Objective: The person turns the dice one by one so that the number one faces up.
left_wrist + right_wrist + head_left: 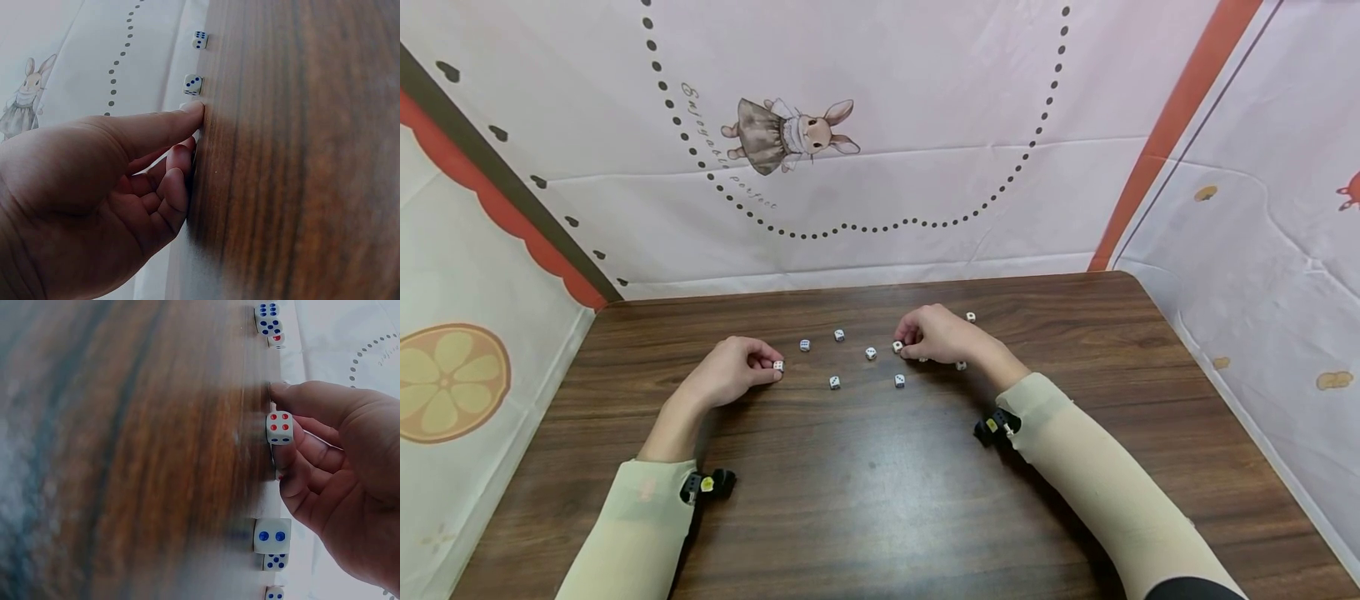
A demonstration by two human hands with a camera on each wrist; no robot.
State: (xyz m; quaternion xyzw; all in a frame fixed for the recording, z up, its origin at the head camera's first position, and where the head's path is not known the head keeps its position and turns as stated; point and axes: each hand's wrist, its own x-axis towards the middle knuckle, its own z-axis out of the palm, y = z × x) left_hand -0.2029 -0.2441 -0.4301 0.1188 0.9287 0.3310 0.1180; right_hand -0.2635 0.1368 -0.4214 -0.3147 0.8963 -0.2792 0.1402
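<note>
At the left of a loose spread of small white dice, my left hand [730, 372] pinches one die [778, 367] between thumb and fingertips, low at the tabletop. Farther right, my right hand [938, 333] has another die [897, 347] between its thumb and index finger. Close to that thumb lies a die [870, 353], with one more die [899, 381] nearer to me. In the right wrist view, a die with four red dots [279, 428] stands in front of the curled fingers. The left thumb hides most of its die in the left wrist view.
Several more dice lie about on the brown wooden table [880, 517], among them a die [805, 345] right of my left hand and a die [971, 317] behind my right hand. A white printed cloth [925, 100] rises along the back and sides.
</note>
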